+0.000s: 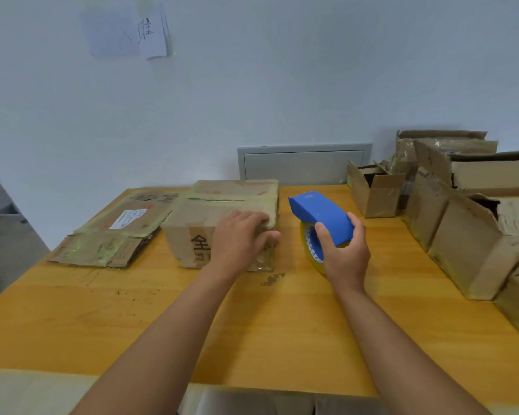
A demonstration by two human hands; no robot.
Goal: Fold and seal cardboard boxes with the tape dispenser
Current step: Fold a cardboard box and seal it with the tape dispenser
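While the closed box [222, 223] sits at the table's [252, 324] centre, the left hand [240, 238] lies on its near right corner, fingers over the top, thumb down the side. At the box's 3 o'clock, just beside it, the right hand [343, 250] grasps the blue dispenser [321, 217]. Flattened cardboard [117, 232] lies at 9 o'clock; open boxes [462, 223] crowd the right edge.

Open desk [252, 339] across the near half; blocked left by flattened cardboard [114, 232], centre by sealed box [222, 223], right by stacked boxes [462, 229].
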